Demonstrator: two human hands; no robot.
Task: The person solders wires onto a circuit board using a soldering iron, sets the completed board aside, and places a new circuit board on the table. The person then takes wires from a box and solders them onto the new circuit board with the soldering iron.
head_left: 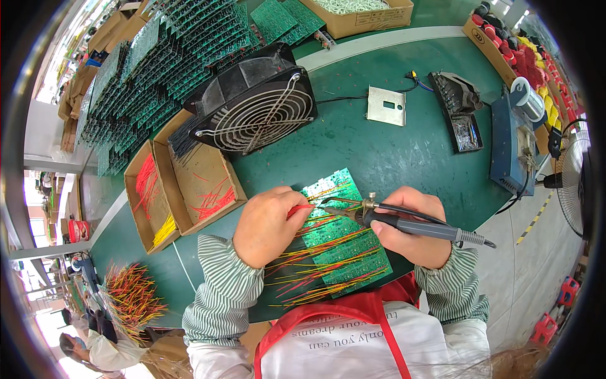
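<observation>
A green circuit board panel [346, 258] lies on the table in front of me, with rows of red, yellow and black wires sticking out to its left. My right hand [411, 226] grips a grey soldering iron [413, 225], whose tip is over the upper part of the board. A thin solder feed tube runs along the iron. My left hand [268, 225] is closed in a pinch on a red wire [302, 208], its end close to the iron's tip. Whether tip and wire touch is too small to tell.
A black fan [255, 104] with a wire guard stands behind my left hand, beside cardboard trays [218, 211] of cut wires. Stacked circuit boards [183, 57] fill the back left. At right are an iron stand [457, 110] and a blue soldering station [511, 148] with a solder spool.
</observation>
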